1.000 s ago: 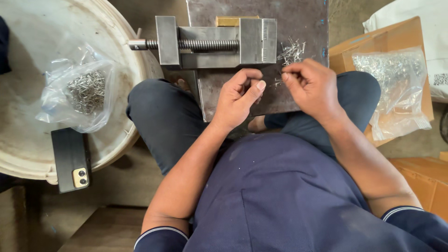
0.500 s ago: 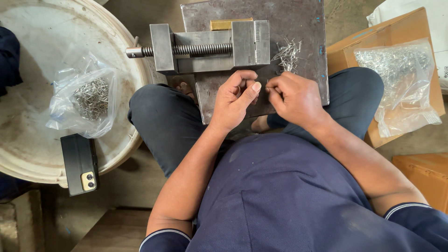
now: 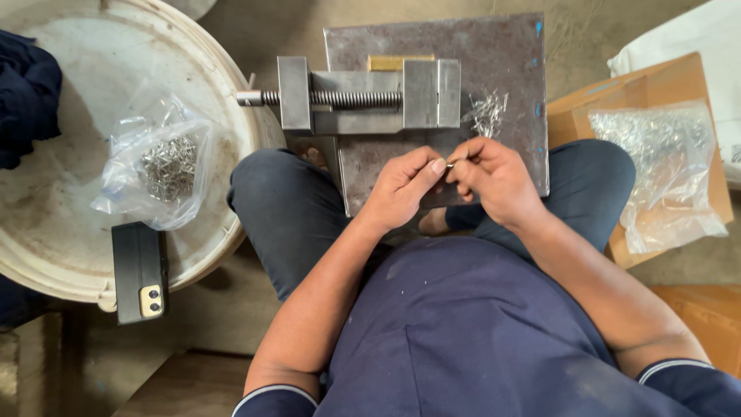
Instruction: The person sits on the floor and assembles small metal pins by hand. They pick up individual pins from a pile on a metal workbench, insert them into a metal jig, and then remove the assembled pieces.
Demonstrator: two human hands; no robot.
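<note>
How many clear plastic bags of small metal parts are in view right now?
2. One bag lies on the round white lid at left, above a dark phone. The other bag rests on the cardboard box at right. More may lie outside the frame.

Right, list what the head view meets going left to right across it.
Dark blue cloth → black phone → clear bag of metal pieces → vise → loose metal pieces → second bag on the cardboard box.

I can't make out the tiny metal piece (image 3: 450, 164) pinched between both hands, too small, white bucket lid (image 3: 46, 232) cut off at left edge
</note>
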